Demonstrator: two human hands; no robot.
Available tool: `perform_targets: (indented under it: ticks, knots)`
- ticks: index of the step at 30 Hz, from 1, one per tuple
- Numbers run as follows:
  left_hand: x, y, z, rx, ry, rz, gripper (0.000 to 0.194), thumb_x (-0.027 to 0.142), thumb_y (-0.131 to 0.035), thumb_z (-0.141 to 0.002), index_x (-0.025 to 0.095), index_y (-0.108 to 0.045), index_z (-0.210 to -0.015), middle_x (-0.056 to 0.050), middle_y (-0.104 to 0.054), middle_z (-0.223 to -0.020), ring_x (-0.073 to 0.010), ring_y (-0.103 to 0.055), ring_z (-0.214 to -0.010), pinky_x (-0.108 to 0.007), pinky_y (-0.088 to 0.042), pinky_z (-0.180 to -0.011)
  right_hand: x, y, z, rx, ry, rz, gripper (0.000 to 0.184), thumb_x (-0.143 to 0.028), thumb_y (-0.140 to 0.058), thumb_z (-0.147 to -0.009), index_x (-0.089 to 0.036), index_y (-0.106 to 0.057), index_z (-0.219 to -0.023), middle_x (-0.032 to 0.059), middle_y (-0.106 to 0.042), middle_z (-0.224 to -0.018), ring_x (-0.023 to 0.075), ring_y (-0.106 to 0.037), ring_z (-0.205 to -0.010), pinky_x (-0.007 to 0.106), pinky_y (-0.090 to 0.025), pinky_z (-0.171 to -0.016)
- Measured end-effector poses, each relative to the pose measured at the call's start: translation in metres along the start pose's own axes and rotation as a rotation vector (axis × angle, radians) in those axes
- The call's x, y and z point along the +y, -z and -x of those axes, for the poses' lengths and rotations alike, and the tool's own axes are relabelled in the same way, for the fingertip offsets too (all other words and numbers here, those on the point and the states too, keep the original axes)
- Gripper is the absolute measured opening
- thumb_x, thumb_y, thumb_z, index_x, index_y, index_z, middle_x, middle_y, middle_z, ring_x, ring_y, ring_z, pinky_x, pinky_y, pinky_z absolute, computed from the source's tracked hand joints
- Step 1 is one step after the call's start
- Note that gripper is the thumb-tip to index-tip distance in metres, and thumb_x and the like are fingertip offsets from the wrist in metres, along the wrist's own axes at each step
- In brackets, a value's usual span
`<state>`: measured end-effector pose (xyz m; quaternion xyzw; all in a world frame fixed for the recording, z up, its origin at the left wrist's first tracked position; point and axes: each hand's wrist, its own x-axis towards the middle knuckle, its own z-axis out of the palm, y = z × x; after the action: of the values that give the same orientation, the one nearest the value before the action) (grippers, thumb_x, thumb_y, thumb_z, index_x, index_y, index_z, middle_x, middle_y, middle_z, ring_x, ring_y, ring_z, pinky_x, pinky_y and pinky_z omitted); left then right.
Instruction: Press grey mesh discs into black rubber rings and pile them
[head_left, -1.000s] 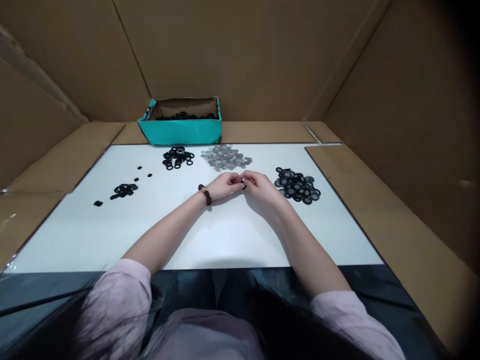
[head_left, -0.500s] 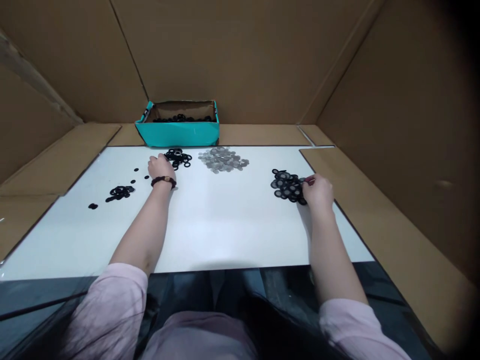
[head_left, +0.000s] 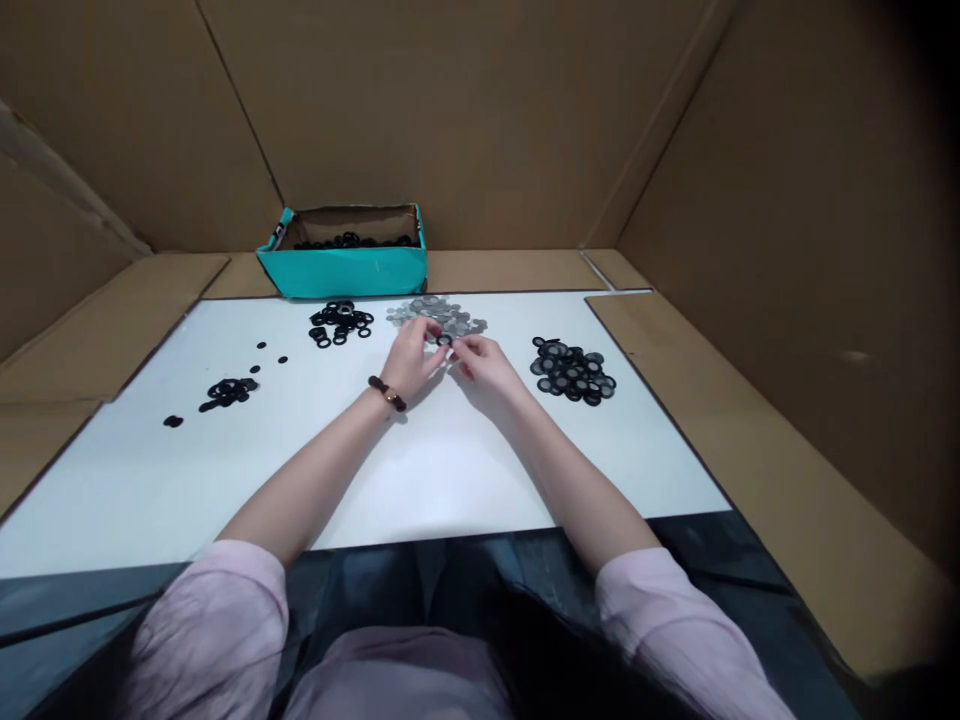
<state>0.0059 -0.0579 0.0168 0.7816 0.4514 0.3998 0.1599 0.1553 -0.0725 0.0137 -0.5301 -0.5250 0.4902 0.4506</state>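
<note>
Fingers of L hand (head_left: 409, 362) clamped on blk ring (head_left: 445, 340), approx. beside grey discs (head_left: 435, 308) on desk (head_left: 442, 470); R hand (head_left: 486, 368) adjacent — grip unclear. Risk: small edge hold, poss. slip — ring drops among discs.

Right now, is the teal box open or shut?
Open: the teal box has no lid over its top, and black rings show inside.
</note>
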Motion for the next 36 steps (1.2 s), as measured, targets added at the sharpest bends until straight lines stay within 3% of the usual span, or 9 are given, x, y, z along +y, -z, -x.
perform_targets:
  ticks: [3,5,8,11,16,22,26,30,36]
  knots:
    - [0.002,-0.008,0.003,-0.105,-0.068,0.039,0.026,0.021,-0.06,-0.077,0.018,-0.051,-0.101,-0.007,-0.061,-0.1,-0.0195,-0.054,-0.09,-0.033,-0.044,-0.081,0.011,-0.004,-0.003,-0.002,-0.013,-0.115,0.018,-0.031,-0.06,-0.074,-0.019,-0.051,-0.063,-0.0056,-0.044,-0.044,0.0078,-0.037,-0.039,0.022,-0.029,-0.043]
    - [-0.006,-0.008,-0.001,-0.137,-0.076,-0.01,0.032,0.023,-0.061,-0.078,0.017,-0.052,-0.107,-0.008,-0.062,-0.104,-0.0209,-0.055,-0.095,-0.034,-0.045,-0.084,0.015,-0.001,-0.002,0.056,-0.002,-0.116,0.016,-0.027,-0.058,-0.073,-0.019,-0.05,-0.062,-0.0054,-0.046,-0.045,0.0075,-0.039,-0.04,0.022,-0.03,-0.043]
    - [-0.021,-0.006,-0.014,-0.066,0.066,-0.24,0.021,0.022,-0.053,-0.084,0.015,-0.059,-0.103,-0.012,-0.063,-0.107,-0.0255,-0.054,-0.103,-0.039,-0.042,-0.093,0.018,0.002,-0.003,0.188,-0.002,-0.06,0.013,-0.024,-0.055,-0.073,-0.019,-0.05,-0.062,-0.0042,-0.051,-0.05,0.0069,-0.041,-0.042,0.021,-0.034,-0.047]
    - [-0.028,-0.008,-0.027,-0.039,0.234,-0.473,0.026,0.019,-0.045,-0.087,0.013,-0.066,-0.103,-0.016,-0.063,-0.109,-0.0299,-0.052,-0.109,-0.043,-0.04,-0.096,0.02,0.0,-0.004,0.259,0.028,0.005,0.013,-0.024,-0.054,-0.073,-0.019,-0.05,-0.062,-0.0034,-0.054,-0.054,0.0075,-0.045,-0.048,0.021,-0.037,-0.053]
    - [-0.025,-0.01,-0.033,-0.171,0.216,-0.639,0.031,0.021,-0.042,-0.088,0.013,-0.071,-0.098,-0.019,-0.066,-0.107,-0.0337,-0.051,-0.112,-0.045,-0.04,-0.093,0.021,-0.003,-0.004,0.241,0.064,0.012,0.015,-0.026,-0.054,-0.075,-0.019,-0.05,-0.062,-0.0039,-0.053,-0.054,0.0086,-0.048,-0.05,0.022,-0.039,-0.056]
    - [-0.026,-0.009,-0.03,-0.187,0.139,-0.692,0.036,0.019,-0.036,-0.09,0.011,-0.07,-0.097,-0.02,-0.068,-0.104,-0.0341,-0.052,-0.109,-0.046,-0.037,-0.091,0.02,-0.002,-0.002,0.233,0.041,0.008,0.014,-0.027,-0.055,-0.075,-0.018,-0.051,-0.065,-0.0031,-0.055,-0.056,0.0087,-0.048,-0.051,0.023,-0.04,-0.058]
    - [-0.027,-0.011,-0.029,-0.158,0.164,-0.685,0.032,0.027,-0.042,-0.09,0.012,-0.07,-0.097,-0.019,-0.068,-0.105,-0.0346,-0.051,-0.108,-0.046,-0.037,-0.09,0.021,-0.003,-0.003,0.226,0.031,-0.001,0.014,-0.027,-0.054,-0.076,-0.018,-0.052,-0.065,-0.0028,-0.056,-0.057,0.0086,-0.048,-0.05,0.022,-0.04,-0.057]
    - [-0.028,-0.011,-0.028,-0.16,0.16,-0.642,0.028,0.024,-0.044,-0.088,0.014,-0.07,-0.092,-0.018,-0.067,-0.103,-0.0333,-0.051,-0.108,-0.045,-0.038,-0.091,0.021,-0.004,-0.003,0.224,0.042,-0.006,0.014,-0.028,-0.055,-0.075,-0.018,-0.053,-0.066,-0.0029,-0.056,-0.057,0.0085,-0.049,-0.051,0.021,-0.041,-0.056]
    - [-0.028,-0.007,-0.03,0.041,0.178,-0.411,0.02,0.023,-0.049,-0.085,0.018,-0.068,-0.082,-0.013,-0.065,-0.102,-0.0307,-0.049,-0.108,-0.045,-0.039,-0.094,0.021,-0.001,-0.005,0.22,0.019,-0.027,0.013,-0.026,-0.055,-0.076,-0.018,-0.051,-0.066,-0.0034,-0.055,-0.056,0.0074,-0.046,-0.048,0.021,-0.039,-0.053]
